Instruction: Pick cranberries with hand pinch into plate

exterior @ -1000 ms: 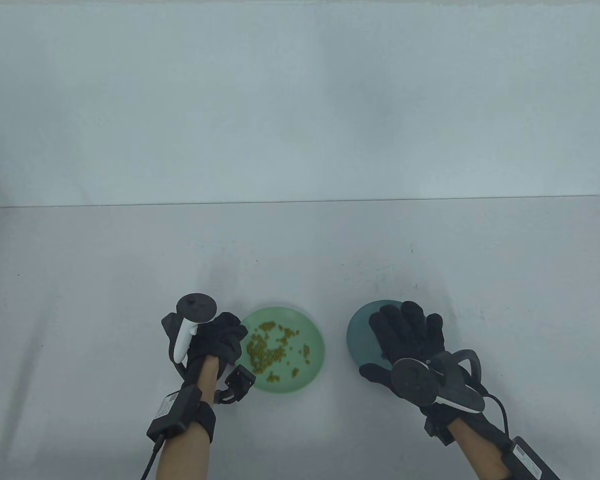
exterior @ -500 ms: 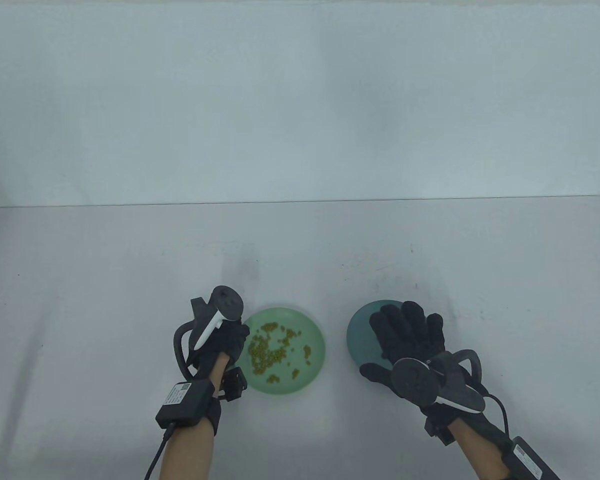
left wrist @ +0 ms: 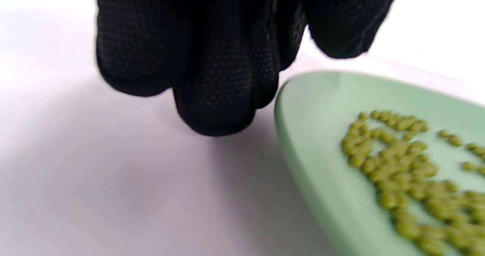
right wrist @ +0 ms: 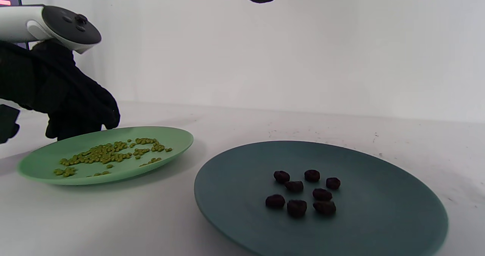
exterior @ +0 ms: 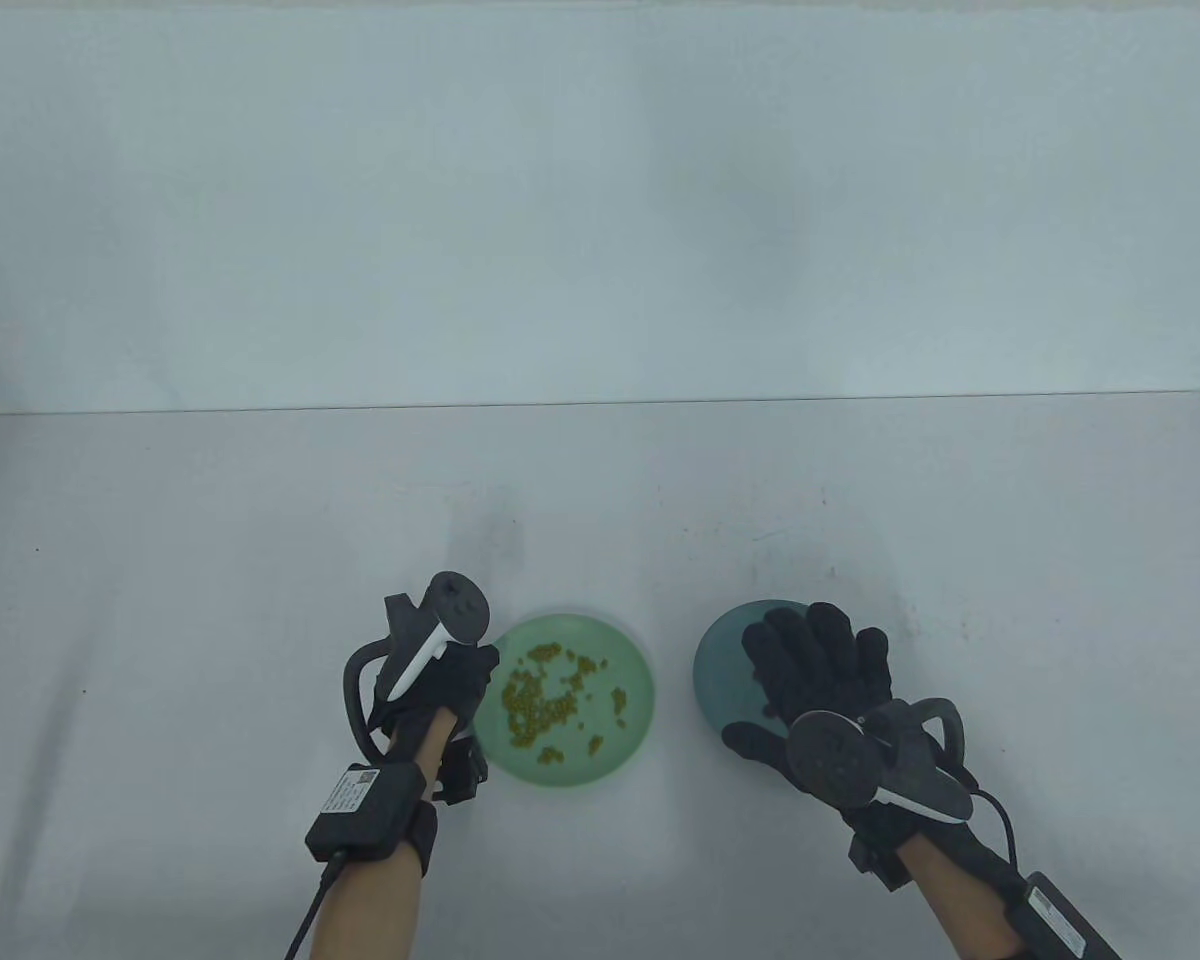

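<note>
I note the left hand (exterior: pixel 438 690) has rolled, fingers curled, beside the green plate (exterior: pixel 632 740); the right hand (exterior: pixel 820 670) stays spread, empty, above the cranberries (right wrist: pixel 301 193), none picked.

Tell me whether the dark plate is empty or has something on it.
Not empty. The dark plate holds a small cluster of cranberries near its middle, seen from the right wrist.

Left hand (exterior: pixel 440 690) hangs with fingers (left wrist: pixel 216 96) bunched downward; right hand (exterior: pixel 820 675) lies flat, fingers spread.

Table view overhead; both wrist views low, close, sharing green plate (left wrist: pixel 314 172).
</note>
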`<state>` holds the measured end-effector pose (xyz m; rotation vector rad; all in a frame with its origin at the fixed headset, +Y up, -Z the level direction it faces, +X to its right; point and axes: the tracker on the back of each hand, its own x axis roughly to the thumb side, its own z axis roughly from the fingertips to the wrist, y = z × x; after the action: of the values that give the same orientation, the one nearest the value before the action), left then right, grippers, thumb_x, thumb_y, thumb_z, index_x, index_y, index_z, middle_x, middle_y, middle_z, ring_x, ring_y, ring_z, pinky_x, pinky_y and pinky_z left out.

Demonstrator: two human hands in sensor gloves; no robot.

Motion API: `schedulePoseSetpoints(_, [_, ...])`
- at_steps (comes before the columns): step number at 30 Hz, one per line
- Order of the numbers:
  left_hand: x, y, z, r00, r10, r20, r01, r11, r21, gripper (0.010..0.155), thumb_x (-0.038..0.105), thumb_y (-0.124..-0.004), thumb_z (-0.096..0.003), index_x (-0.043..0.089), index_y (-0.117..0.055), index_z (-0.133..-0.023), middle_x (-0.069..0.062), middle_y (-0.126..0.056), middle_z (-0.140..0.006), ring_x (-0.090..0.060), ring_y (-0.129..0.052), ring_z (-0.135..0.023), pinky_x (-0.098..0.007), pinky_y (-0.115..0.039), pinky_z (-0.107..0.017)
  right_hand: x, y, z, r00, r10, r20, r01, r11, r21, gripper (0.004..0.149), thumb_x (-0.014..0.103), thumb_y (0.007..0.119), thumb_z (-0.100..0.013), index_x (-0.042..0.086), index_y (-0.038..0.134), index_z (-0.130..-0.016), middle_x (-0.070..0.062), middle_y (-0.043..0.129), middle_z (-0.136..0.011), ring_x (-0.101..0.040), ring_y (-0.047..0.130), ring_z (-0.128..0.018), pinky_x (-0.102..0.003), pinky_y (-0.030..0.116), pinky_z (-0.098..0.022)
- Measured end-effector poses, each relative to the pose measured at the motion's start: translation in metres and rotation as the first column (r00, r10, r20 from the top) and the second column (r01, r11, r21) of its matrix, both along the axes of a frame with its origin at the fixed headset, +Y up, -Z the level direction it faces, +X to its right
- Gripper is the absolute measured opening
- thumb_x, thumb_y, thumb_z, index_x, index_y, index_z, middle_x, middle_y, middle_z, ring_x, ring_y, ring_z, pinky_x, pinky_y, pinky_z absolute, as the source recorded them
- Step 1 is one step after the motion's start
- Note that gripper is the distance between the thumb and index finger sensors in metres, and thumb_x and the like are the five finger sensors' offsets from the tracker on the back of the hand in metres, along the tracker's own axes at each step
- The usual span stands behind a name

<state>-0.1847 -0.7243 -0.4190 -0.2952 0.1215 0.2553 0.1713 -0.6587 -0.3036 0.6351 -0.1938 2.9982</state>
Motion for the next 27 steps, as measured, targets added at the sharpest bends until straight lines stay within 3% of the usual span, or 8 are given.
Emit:
schedulePoseSetpoints(9, [0.004,0.082,0.054,0.976,-0.08,0.203,0.018,0.957,0.288,0.072,0.053,-0.066,-0.0547,0.013,-0.054,-0.113,-0.017,-0.072,-0.106,-0.04,-0.088,-0.09,-0.057,-0.077,-0.061,0.003,0.001,-0.001,1.0,-0.011,0.012,0.011,1.0,-0.003,0.089,0.071,0.045,-0.051,0.016,0.034,-0.12,-0.015,0.038,-0.126,-0.053,0.038,-0.113,-0.072,0.034,-0.075])
schedulePoseSetpoints(13, [0.009,0.097,0.078,0.953,-0.095,0.287,-0.018,0.931,0.365,0.077,0.056,-0.064,-0.0545,0.012,-0.047,-0.116,-0.019,-0.063,-0.112,-0.044,-0.079,-0.099,-0.061,-0.072,-0.065,0.004,0.001,-0.001,1.0,-0.016,0.013,0.016,1.0,-0.002,0.089,0.071,0.045,-0.051,0.016,0.033,-0.12,-0.015,0.038,-0.127,-0.054,0.037,-0.113,-0.072,0.034,-0.075])
schedulePoseSetpoints(19, [0.01,0.09,0.106,0.913,-0.065,0.403,-0.104,0.917,0.385,0.085,0.06,-0.061,-0.0539,0.01,-0.037,-0.118,-0.022,-0.048,-0.118,-0.048,-0.062,-0.108,-0.065,-0.061,-0.071,0.005,0.001,-0.002,1.0,-0.025,0.015,0.025,1.0,0.006,0.09,0.072,0.044,-0.05,0.016,0.032,-0.12,-0.015,0.037,-0.127,-0.054,0.036,-0.113,-0.072,0.034,-0.075])
schedulePoseSetpoints(27, [0.004,0.065,0.115,0.89,-0.099,0.445,-0.072,0.934,0.351,0.092,0.064,-0.057,-0.0533,0.008,-0.024,-0.118,-0.025,-0.03,-0.121,-0.053,-0.038,-0.112,-0.067,-0.046,-0.075,0.005,0.001,-0.001,1.0,-0.024,0.008,0.024,1.0,0.011,0.091,0.072,0.042,-0.05,0.016,0.029,-0.12,-0.015,0.034,-0.127,-0.054,0.034,-0.113,-0.072,0.033,-0.075])
